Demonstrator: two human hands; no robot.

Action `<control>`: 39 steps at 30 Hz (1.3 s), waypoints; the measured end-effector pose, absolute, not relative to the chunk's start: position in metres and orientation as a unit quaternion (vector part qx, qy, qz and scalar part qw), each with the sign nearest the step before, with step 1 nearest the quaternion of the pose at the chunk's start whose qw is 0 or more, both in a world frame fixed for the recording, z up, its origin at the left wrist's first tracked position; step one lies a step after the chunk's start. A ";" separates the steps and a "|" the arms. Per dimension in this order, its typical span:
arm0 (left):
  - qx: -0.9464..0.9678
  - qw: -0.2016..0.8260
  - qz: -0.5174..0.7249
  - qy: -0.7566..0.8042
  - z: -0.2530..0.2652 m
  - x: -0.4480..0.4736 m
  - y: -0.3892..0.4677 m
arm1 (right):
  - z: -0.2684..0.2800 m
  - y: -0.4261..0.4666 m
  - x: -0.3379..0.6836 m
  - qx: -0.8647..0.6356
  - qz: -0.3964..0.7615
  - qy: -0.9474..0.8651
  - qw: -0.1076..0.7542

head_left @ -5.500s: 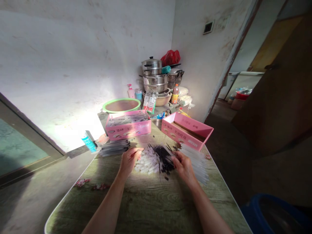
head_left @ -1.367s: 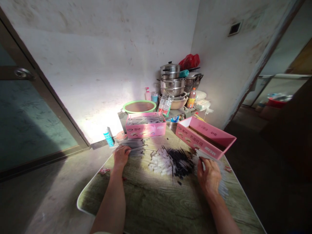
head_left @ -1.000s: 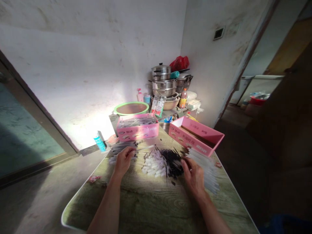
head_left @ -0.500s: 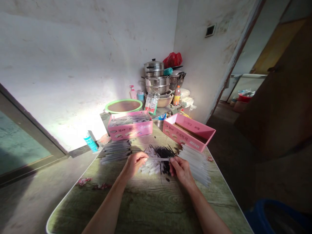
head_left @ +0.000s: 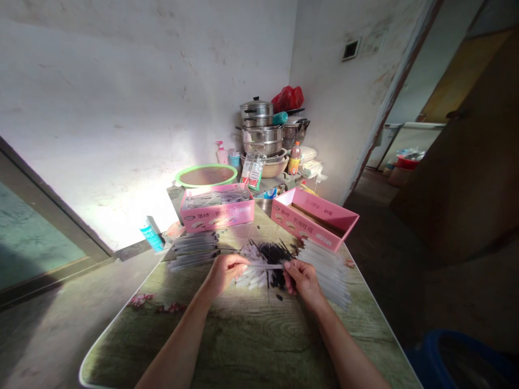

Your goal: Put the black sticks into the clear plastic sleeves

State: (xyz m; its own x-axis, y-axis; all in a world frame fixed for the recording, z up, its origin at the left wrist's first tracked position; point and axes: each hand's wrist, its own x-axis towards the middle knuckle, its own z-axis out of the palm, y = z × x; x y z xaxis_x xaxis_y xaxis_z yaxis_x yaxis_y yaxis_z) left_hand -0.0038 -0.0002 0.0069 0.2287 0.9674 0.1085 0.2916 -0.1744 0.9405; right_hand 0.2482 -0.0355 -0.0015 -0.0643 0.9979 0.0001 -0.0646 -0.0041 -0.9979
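Note:
A thin translucent white tube [head_left: 265,266] is held level between my two hands, above the middle of the table. My left hand [head_left: 225,272] pinches its left end, and my right hand [head_left: 300,276] grips the right end between thumb and fingers. Beneath it lies a heap of thin black sticks [head_left: 272,252] beside short whitish pieces [head_left: 252,278], partly covered by the tube and fingers. Long clear tubes [head_left: 326,273] are spread out right of my right hand. Grey-white tubes with dark ends [head_left: 194,251] lie in a row beyond my left hand.
A pink box [head_left: 217,216] filled with similar tubes stands at the back left. Another pink box [head_left: 314,219] stands at the back right. Behind them are a green-rimmed round tray [head_left: 233,174], stacked steel pots [head_left: 259,135] and a bottle [head_left: 294,159]. A blue-white canister [head_left: 151,236] stands left.
Both hands and the tube between them have shifted very slightly to the right. The grip at both ends looks the same, and the surrounding piles and boxes have not been disturbed.

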 end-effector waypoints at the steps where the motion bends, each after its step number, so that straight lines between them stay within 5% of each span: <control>1: 0.656 0.429 0.396 0.478 0.008 -0.005 0.000 | -0.001 -0.036 0.249 -0.460 0.541 -0.502 0.494; 39: 0.672 0.412 0.386 0.480 0.002 -0.014 0.006 | -0.003 -0.033 0.251 -0.453 0.581 -0.487 0.470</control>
